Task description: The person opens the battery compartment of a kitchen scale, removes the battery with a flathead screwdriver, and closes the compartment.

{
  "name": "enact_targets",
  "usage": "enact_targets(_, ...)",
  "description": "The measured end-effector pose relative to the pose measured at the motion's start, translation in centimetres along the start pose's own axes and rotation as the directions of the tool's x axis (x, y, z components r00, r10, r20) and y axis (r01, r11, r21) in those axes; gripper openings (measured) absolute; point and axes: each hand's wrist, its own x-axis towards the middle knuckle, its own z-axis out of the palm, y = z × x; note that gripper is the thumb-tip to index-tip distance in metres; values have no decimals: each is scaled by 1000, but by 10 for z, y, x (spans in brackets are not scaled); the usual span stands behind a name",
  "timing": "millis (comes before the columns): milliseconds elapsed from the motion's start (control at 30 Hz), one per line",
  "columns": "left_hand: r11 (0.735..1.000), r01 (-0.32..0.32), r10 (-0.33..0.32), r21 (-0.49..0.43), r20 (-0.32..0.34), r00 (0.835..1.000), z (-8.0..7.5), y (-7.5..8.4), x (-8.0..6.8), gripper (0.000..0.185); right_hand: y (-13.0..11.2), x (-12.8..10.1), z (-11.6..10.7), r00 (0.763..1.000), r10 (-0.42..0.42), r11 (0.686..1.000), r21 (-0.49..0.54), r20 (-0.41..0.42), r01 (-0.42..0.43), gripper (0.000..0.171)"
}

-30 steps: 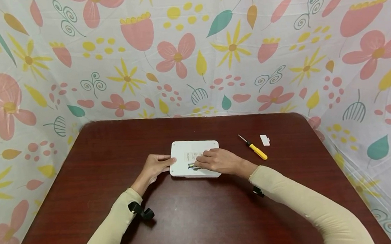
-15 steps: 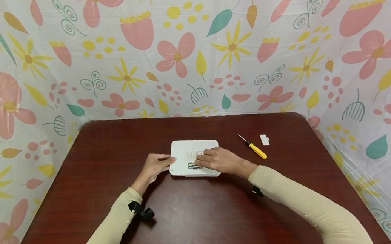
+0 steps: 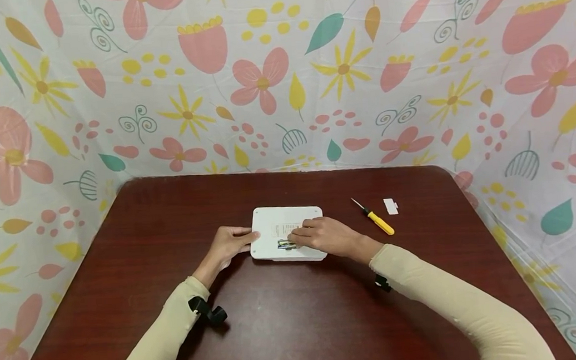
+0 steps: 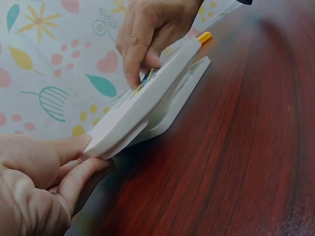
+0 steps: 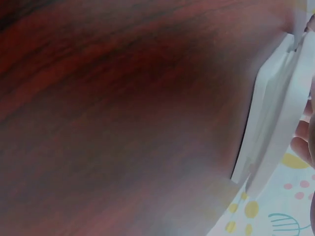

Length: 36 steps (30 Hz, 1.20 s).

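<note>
A flat white battery-powered device (image 3: 263, 223) with rounded corners lies back side up on the table, a printed label and corner screws showing. My left hand (image 3: 227, 244) pinches its left edge, thumb on top and fingers below, as the left wrist view (image 4: 74, 172) confirms. Batteries (image 3: 286, 245) sit in the uncovered compartment near the front edge. Over them, my right hand (image 3: 324, 236) reaches in with bent fingers; thumb and index fingertip are on either side of a battery (image 4: 147, 78) in the left wrist view. Part of the compartment is hidden under these fingers.
To the right lies a yellow-handled screwdriver (image 3: 378, 223), with a small white battery cover (image 3: 390, 206) beside it. The dark red-brown table (image 3: 298, 324) meets a flower-printed curtain (image 3: 265, 137) at its back and sides.
The right fingers have shifted very slightly at the compartment, and a little more of the batteries shows. The left hand, device, screwdriver and cover stay in place.
</note>
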Motion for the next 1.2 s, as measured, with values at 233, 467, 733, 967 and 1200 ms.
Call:
enact_targets(233, 1000, 10, -10, 8, 5, 1000, 1, 2, 0, 40, 7, -2, -8, 996, 47, 992, 110, 74, -55, 40)
enact_targets(467, 999, 16, -16, 28, 0, 1000, 1, 3, 0, 40, 10, 3, -11, 990, 87, 978, 182, 111, -107, 37)
enact_targets(733, 999, 16, -16, 36, -8, 1000, 0, 2, 1, 41, 10, 8, -10, 992, 76, 983, 158, 97, -91, 31)
enact_targets(967, 999, 13, -12, 32, -2, 1000, 0, 1, 1, 42, 10, 4, -9, 998, 31, 997, 72, 60, -35, 31)
enact_targets(1200, 1000, 10, -10, 14, -1, 1000, 1, 2, 0, 41, 8, 2, -7, 998, 60, 990, 128, 17, -61, 18)
